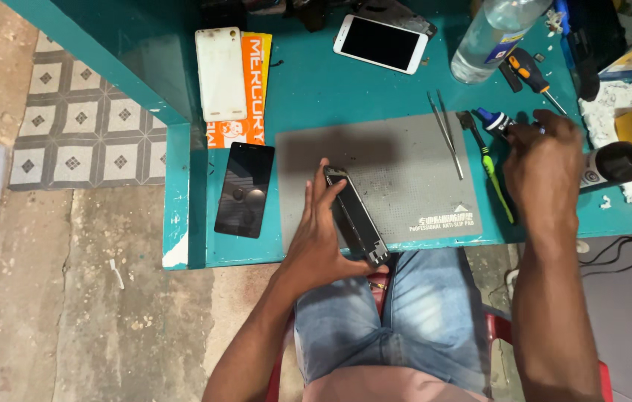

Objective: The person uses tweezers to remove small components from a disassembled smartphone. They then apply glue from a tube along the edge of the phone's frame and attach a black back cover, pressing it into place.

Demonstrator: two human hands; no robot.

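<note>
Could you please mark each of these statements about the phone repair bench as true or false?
1. The left hand holds a phone frame tilted on edge over the grey mat. True.
2. The right hand rests on the white phone. False: it is at a blue-tipped tool right of the mat; the white phone lies apart, further up the bench.
3. Metal tweezers lie on the mat. True.
4. The black screen panel lies on the mat. False: it lies on the teal table, left of the mat.
</note>
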